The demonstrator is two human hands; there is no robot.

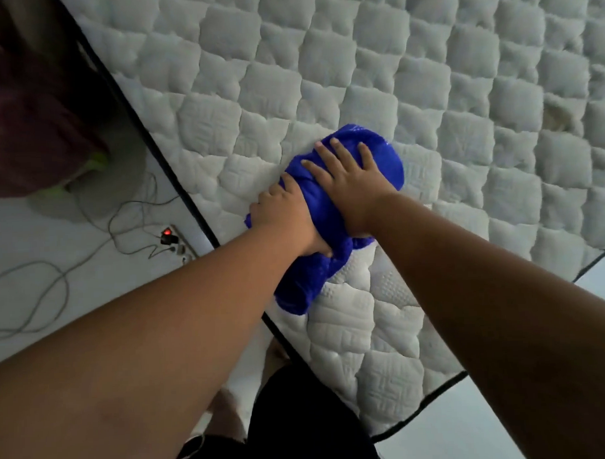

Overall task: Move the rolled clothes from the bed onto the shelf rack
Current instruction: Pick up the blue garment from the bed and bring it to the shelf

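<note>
A bright blue rolled garment (384,157) lies on the white quilted mattress (374,65), near its left edge. My left hand (287,216) is wrapped around the middle of the roll from the left side. My right hand (347,179) lies over the top of the roll with its fingers spread and curled around the cloth. The lower end of the blue roll (300,291) hangs out below both hands. No shelf rack is in view.
The mattress has a black edge (175,175) running diagonally. On the pale floor to the left lie a power strip with a red light (173,239) and loose cables (39,290). A dark maroon cloth (26,112) fills the upper left corner.
</note>
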